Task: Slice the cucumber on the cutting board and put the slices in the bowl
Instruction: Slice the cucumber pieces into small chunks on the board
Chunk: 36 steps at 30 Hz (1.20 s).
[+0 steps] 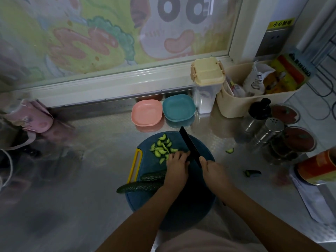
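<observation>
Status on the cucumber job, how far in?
Done: a pile of slices lies on the cutting board. In hand: the right hand grips the knife beside the left hand, whose curled fingers hide whatever it steadies. Left: two long cucumber pieces lie uncut, the pink bowl and teal bowl hold no slices, and a stray slice sits on the counter.

Cutting board (190, 197) dark blue, its handle (135, 165) yellow. Cucumber slices (161, 148) pale green with dark rinds; uncut cucumber (138, 186) dark green, mottled. Knife (189, 144) black. One bowl (147, 112) salmon pink, its neighbour the teal bowl (179, 107). Table (81, 179) silvery steel, faintly embossed. Container lid (207, 72) pale yellow. Basket (236, 106) cream. Window panel (109, 33) a pastel cartoon mural in green, pink and yellow.
</observation>
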{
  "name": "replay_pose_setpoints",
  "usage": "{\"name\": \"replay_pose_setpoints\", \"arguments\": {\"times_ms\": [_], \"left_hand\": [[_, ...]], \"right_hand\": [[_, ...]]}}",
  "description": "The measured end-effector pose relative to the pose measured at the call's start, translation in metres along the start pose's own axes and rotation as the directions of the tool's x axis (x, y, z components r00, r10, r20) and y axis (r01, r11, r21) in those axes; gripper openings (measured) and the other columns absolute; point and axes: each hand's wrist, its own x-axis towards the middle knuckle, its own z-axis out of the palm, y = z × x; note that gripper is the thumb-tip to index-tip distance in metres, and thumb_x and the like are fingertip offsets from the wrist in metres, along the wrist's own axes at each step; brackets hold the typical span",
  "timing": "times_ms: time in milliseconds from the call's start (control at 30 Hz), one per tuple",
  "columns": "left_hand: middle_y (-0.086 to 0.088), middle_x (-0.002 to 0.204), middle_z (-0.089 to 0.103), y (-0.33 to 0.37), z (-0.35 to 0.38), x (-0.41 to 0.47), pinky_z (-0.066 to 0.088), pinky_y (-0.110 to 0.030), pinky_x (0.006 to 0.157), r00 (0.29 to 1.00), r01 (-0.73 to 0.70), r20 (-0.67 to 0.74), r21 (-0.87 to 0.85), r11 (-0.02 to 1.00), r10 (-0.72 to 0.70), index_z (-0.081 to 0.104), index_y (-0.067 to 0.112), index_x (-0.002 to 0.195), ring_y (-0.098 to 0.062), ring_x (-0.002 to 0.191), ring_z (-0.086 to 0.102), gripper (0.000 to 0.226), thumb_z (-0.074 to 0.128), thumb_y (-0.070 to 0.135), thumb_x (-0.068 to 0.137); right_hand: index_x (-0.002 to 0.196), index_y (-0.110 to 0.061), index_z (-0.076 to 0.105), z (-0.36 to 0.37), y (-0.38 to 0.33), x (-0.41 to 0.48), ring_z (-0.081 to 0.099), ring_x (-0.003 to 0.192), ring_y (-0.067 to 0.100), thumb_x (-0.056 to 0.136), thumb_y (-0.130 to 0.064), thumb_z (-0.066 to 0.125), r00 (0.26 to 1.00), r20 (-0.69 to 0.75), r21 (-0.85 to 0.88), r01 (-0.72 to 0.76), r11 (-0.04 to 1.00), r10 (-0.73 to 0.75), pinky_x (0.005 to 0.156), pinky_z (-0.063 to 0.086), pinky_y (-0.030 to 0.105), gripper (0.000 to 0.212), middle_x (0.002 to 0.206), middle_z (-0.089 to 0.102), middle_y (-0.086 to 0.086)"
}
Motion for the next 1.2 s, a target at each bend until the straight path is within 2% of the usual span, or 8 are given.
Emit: {"name": "replay_pose_setpoints", "arguments": {"times_ms": [200,267,367,500,767,933,1033,1200], "left_hand": [[-0.008,0.109,0.06,0.001,-0.001,0.001,0.039,-0.038,0.084,1.0,0.015,0.0,-0.013,1.0,-0.015,0.059,0.012,0.122,-0.027,0.094,0.049,0.036,0.054,0.007,0.087],[-0.008,0.109,0.059,0.002,-0.002,0.001,0.039,-0.038,0.084,1.0,0.017,0.001,-0.012,1.0,-0.017,0.059,0.012,0.122,-0.027,0.095,0.049,0.035,0.055,0.006,0.087],[-0.009,0.109,0.059,0.004,-0.003,-0.001,0.038,-0.036,0.083,1.0,0.009,0.0,-0.002,1.0,-0.009,0.059,0.011,0.121,-0.028,0.095,0.049,0.034,0.054,0.007,0.087],[-0.009,0.109,0.058,0.004,-0.003,-0.002,0.036,-0.035,0.085,1.0,0.016,-0.001,-0.002,1.0,-0.016,0.058,0.011,0.122,-0.027,0.096,0.048,0.033,0.055,0.006,0.089],[-0.009,0.112,0.055,0.006,-0.006,-0.002,0.034,-0.035,0.089,0.999,0.032,0.028,-0.003,0.999,-0.032,0.056,0.012,0.122,-0.025,0.1,0.044,0.03,0.051,0.01,0.092],[-0.009,0.11,0.056,0.006,-0.006,-0.002,0.035,-0.035,0.087,0.999,0.04,0.026,0.001,0.999,-0.04,0.057,0.011,0.119,-0.026,0.099,0.045,0.028,0.052,0.009,0.091],[-0.009,0.109,0.056,0.006,-0.006,-0.002,0.035,-0.036,0.086,0.999,0.042,0.028,0.004,0.999,-0.042,0.057,0.011,0.119,-0.026,0.098,0.045,0.029,0.052,0.009,0.091],[-0.01,0.109,0.056,0.005,-0.006,-0.002,0.035,-0.037,0.085,0.999,0.034,0.028,0.006,0.999,-0.035,0.058,0.011,0.118,-0.027,0.097,0.046,0.029,0.053,0.008,0.09]], "right_hand": [[0.107,-0.003,0.053,0.006,-0.003,0.002,0.05,0.065,0.016,0.103,-0.028,0.015,1.0,-0.024,-0.07,0.005,0.998,-0.007,0.055,0.033,0.024,0.045,0.078,0.052,0.002],[0.095,-0.009,0.052,0.006,0.0,0.002,0.057,0.077,0.025,0.103,-0.029,0.016,1.0,-0.004,-0.043,0.012,0.999,-0.013,0.063,0.038,0.03,0.042,0.08,0.056,0.006],[0.065,-0.02,0.036,0.003,0.001,-0.001,0.053,0.072,0.023,0.102,-0.032,0.018,1.0,0.016,0.054,-0.003,0.999,0.002,0.063,0.035,0.028,0.043,0.064,0.043,-0.002],[0.061,-0.016,0.04,0.002,0.004,-0.005,0.047,0.061,0.018,0.102,-0.034,0.02,0.999,-0.024,0.105,-0.028,0.994,0.031,0.054,0.031,0.028,0.049,0.06,0.044,-0.001],[0.062,-0.015,0.04,-0.003,0.004,-0.007,0.05,0.066,0.021,0.101,-0.037,0.019,0.999,-0.026,0.116,-0.038,0.993,0.042,0.06,0.033,0.027,0.05,0.061,0.044,0.0],[0.062,-0.015,0.04,-0.006,0.002,-0.011,0.045,0.059,0.017,0.102,-0.035,0.021,0.999,-0.028,0.114,-0.018,0.993,0.021,0.053,0.031,0.029,0.048,0.059,0.042,-0.001],[0.061,-0.015,0.041,-0.003,0.004,-0.012,0.041,0.053,0.01,0.101,-0.037,0.021,0.999,-0.036,0.119,-0.03,0.992,0.034,0.046,0.027,0.02,0.049,0.058,0.043,-0.001],[0.062,-0.015,0.043,0.001,0.005,-0.011,0.042,0.052,0.009,0.101,-0.037,0.02,0.999,-0.042,0.117,-0.017,0.993,0.022,0.046,0.028,0.018,0.05,0.058,0.044,-0.001]]}}
